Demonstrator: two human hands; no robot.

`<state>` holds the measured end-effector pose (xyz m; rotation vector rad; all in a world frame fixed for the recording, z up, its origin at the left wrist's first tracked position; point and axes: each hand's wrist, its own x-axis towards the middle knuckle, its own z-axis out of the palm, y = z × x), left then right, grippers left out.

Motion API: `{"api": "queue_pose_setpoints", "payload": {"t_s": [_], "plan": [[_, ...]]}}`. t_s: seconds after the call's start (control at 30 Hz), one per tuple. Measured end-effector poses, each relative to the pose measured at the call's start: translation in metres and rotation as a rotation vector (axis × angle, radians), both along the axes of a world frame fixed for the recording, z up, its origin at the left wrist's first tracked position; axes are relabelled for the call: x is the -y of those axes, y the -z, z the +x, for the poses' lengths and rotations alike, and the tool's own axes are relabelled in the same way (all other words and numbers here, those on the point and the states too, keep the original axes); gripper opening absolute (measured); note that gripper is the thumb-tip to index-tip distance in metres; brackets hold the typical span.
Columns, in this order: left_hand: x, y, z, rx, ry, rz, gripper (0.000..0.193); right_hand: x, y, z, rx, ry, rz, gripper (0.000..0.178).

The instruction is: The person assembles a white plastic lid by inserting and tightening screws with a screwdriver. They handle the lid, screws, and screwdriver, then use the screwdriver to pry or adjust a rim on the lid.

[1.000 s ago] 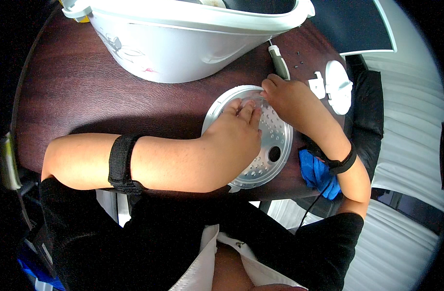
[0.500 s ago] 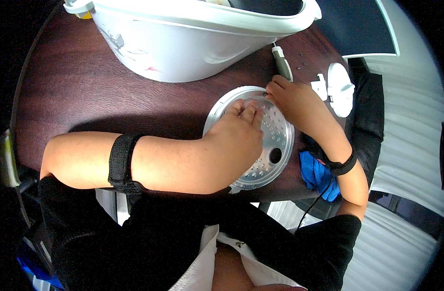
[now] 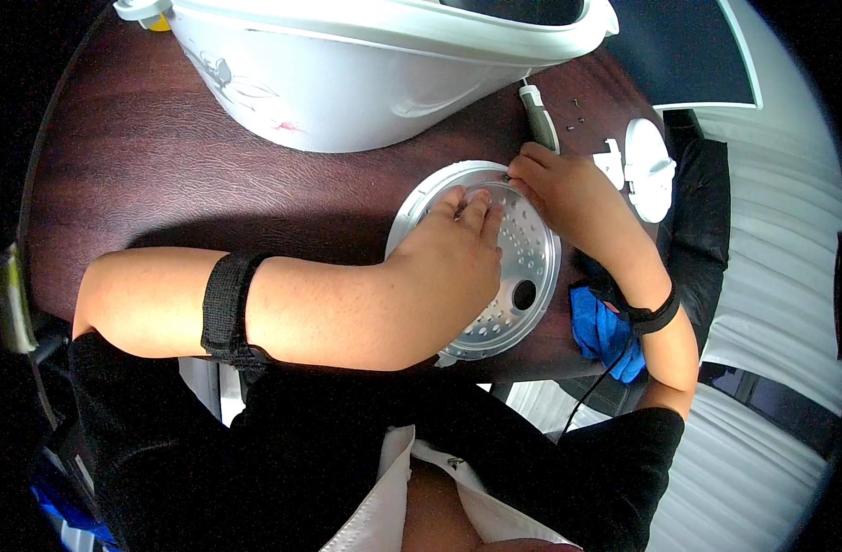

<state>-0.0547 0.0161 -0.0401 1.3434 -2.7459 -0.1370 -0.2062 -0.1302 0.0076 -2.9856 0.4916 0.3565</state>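
A round metal disc [image 3: 522, 235] with many small holes and a white rim lies near the table's front edge. Near its lower right side is a black round spot [image 3: 524, 294]. Across the disc rests my left hand [image 3: 453, 253], open, its fingers stretched and pressing on the metal. At the far right rim, my right hand [image 3: 554, 184] has thumb and fingertips pinched together by a small dark bit. Whatever it holds there is too small to name. Just beyond those fingers lies a screwdriver [image 3: 539, 118] with a grey and white handle.
A large white appliance housing [image 3: 329, 101] with a flower print stands at the back of the brown table [image 3: 117, 175]. Several small screws [image 3: 581, 120] lie right of the screwdriver. White plastic parts [image 3: 651, 175] sit at the right edge, a blue cloth [image 3: 605, 331] below my right forearm.
Both hands keep their places on the disc, with only a very slight shift of the whole view. Nothing has been visibly taken up or let go.
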Motion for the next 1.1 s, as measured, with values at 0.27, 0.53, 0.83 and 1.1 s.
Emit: {"api": "queue_pose_setpoints", "payload": {"t_s": [0.27,0.53,0.83,1.1], "plan": [[0.000,-0.001,0.001,0.007,0.003,0.017,0.045,0.000,0.000,0.001,0.014,0.017,0.001,0.013],[-0.001,0.000,0.001,-0.009,-0.007,0.006,0.042,0.001,-0.007,-0.001,0.086,0.145,0.047,0.012],[0.001,-0.006,0.002,0.038,0.021,0.021,0.045,0.002,0.004,-0.005,0.078,0.049,-0.016,0.009],[0.000,-0.001,0.000,0.006,-0.001,-0.003,0.043,0.000,0.003,-0.004,0.082,0.018,-0.029,0.009]]}}
